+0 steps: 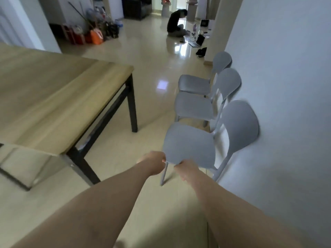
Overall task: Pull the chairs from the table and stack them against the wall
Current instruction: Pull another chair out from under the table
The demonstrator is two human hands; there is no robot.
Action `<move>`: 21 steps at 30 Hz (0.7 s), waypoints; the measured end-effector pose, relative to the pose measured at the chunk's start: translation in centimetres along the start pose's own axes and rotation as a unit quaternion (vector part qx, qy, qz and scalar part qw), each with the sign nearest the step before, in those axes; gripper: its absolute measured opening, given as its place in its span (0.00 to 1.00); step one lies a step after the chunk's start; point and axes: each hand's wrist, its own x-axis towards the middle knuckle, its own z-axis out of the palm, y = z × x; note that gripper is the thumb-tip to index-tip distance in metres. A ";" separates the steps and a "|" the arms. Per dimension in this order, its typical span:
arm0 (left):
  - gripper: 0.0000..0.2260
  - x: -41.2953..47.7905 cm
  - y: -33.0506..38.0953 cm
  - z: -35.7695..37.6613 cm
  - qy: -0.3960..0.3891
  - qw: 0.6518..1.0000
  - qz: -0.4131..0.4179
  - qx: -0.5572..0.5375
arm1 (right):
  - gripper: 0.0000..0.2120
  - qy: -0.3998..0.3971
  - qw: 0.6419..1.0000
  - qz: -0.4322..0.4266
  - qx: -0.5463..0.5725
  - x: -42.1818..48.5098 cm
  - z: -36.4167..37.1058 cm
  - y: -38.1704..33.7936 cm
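Three grey plastic chairs stand in a row with their backs against the white wall (286, 86) on the right. Both my hands grip the front edge of the seat of the nearest chair (193, 142): my left hand (155, 162) at its left front corner, my right hand (186, 169) a little further right. The middle chair (195, 106) and the far chair (195, 84) stand behind it, side by side, none stacked. The wooden table (53, 101) with black legs is to the left, with no chair at the sides I can see.
A strip of glossy tiled floor (152, 104) runs between the table and the chairs. Far back, a person (176, 24) sits on the floor among laptops and small items. Bags and bottles are piled at the back left (95, 33).
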 end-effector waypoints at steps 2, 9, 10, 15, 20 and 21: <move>0.15 -2.5 -4.4 -0.8 0.023 0.999 -0.031 -0.032 | 0.13 -0.039 0.999 -0.014 -0.034 -0.9 3.8 -3.3; 0.14 -14.2 -25.5 -4.5 0.110 0.974 -0.175 -0.088 | 0.17 -0.112 0.982 -0.112 -0.102 -7.0 22.0 -18.5; 0.15 -16.2 -28.9 -4.8 0.120 0.969 -0.197 -0.095 | 0.16 -0.124 0.979 -0.127 -0.104 -8.0 25.4 -20.5; 0.14 -24.9 -43.4 -5.7 0.164 0.935 -0.290 -0.119 | 0.05 -0.200 0.945 -0.211 -0.148 -13.9 39.3 -28.4; 0.15 -30.6 -53.0 -7.3 0.181 0.911 -0.342 -0.145 | 0.02 -0.238 0.920 -0.254 -0.182 -18.6 47.4 -35.4; 0.15 -31.2 -54.6 -7.7 0.188 0.906 -0.348 -0.151 | 0.01 -0.238 0.914 -0.266 -0.193 -19.2 48.6 -36.7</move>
